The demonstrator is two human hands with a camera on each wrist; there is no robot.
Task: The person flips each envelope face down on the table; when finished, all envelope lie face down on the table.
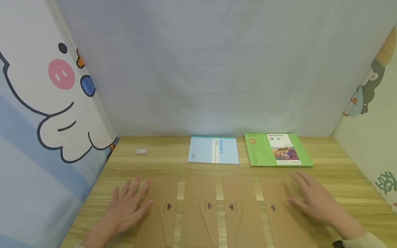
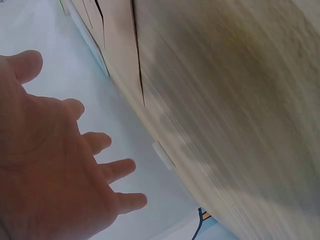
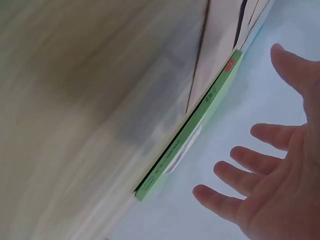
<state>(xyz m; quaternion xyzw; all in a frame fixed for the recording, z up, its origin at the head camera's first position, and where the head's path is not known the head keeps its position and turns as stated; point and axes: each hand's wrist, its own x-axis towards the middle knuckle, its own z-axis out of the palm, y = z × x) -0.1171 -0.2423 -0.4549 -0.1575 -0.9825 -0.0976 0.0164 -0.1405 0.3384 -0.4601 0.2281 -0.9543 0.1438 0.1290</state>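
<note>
Several brown paper envelopes lie side by side in a row, each with a pointed flap and a dark crown print. My left hand (image 1: 125,208) is held over the outer edge of the leftmost envelope (image 1: 155,220), fingers spread, holding nothing. My right hand (image 1: 319,199) hovers by the outer side of the rightmost envelope (image 1: 289,220), also with nothing in it. Between these two lie a second envelope (image 1: 193,210) and a third envelope (image 1: 248,224). In the wrist views, the left palm (image 2: 50,160) and right palm (image 3: 287,185) appear raised off the tabletop.
Behind the envelopes lie a light-blue "Gambit" notebook (image 1: 201,150) and a green book (image 1: 262,155) with a picture on its cover. A small white block (image 1: 141,151) sits at the back left of the wooden table (image 1: 167,151). Cloth curtains (image 1: 217,69) enclose the back and sides.
</note>
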